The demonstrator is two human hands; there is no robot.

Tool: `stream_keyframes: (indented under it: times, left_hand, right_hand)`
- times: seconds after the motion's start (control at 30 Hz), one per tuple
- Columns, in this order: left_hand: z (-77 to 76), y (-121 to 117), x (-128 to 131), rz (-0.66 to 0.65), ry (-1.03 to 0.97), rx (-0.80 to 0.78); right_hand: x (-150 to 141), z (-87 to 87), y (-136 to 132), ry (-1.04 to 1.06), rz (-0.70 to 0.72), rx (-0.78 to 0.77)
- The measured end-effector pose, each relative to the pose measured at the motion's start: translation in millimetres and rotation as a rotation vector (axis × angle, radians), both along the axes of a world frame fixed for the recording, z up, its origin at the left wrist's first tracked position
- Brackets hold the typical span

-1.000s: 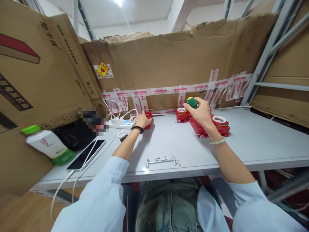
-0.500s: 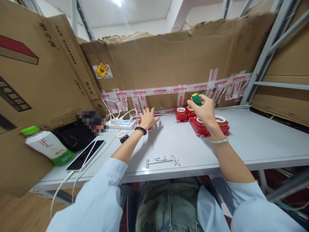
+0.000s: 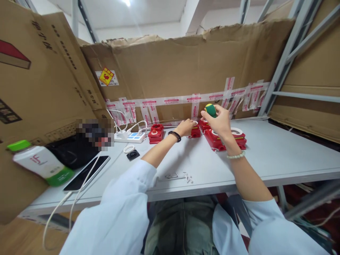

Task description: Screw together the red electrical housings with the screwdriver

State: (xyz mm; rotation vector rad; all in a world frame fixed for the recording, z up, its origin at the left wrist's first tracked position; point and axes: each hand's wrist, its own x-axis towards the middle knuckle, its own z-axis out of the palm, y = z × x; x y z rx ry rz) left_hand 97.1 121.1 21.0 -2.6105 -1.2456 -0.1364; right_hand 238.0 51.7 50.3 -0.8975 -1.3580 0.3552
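The right hand (image 3: pixel 222 120) has its fingers closed around a green and yellow handle (image 3: pixel 211 110), pinched between thumb and fingertips; the lower end of the tool is hidden by the hand. Directly below those fingers stands a large red block (image 3: pixel 211 140), with a white ring (image 3: pixel 236 131) on top, to the right of the fingers.

The left hand (image 3: pixel 185 128) is at a small red block (image 3: pixel 196 132), its fingers extending over the top. Whether they are spread or gripping, and whether they touch, cannot be told from this view. Another red block (image 3: pixel 204 126) stands just right of the left fingers, below the handle.

Left of the left fingers, well apart, stands a separate red block (image 3: pixel 156 134), with a white power strip (image 3: pixel 130 137) farther left. Nearer the person than these lie a loose white ring (image 3: pixel 129 149) and a flat black piece (image 3: pixel 133 155). On the bench (image 3: pixel 212 168), nearer the person than both sets of fingers, lie metal screws (image 3: pixel 174 176) and small white pieces (image 3: pixel 188 178).
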Motion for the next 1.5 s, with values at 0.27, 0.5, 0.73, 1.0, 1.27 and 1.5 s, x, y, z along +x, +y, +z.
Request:
stream_keyframes:
  times: [0.27, 0.5, 0.73, 1.0, 1.27, 1.5]
  left_hand:
    - [18.1, -54.7, -48.9, -0.180, 0.059, 0.010]
    - [8.4, -94.9, -93.0, -0.181, -0.229, -0.080]
    - [-24.8, -100.7, -123.2, -0.158, -0.436, -0.296]
    - [-38.6, -97.4, -121.6, -0.180, -0.486, -0.245]
    - [-38.9, -98.7, -122.7, -0.159, -0.468, -0.237]
    - [-38.9, -100.5, -122.6, -0.158, -0.469, -0.228]
  right_hand:
    - [-13.1, -1.8, -5.7, 0.004, 0.079, -0.054]
    - [-25.1, -3.9, -11.9, 0.042, 0.152, -0.013]
    - [-55.4, -15.6, -27.7, 0.007, 0.118, 0.135]
    - [-66.5, -21.0, -27.8, 0.008, 0.064, 0.146]
    - [-68.2, -19.5, -33.6, -0.092, 0.017, 0.111]
    - [-69.9, -16.9, -36.8, -0.208, -0.081, 0.178]
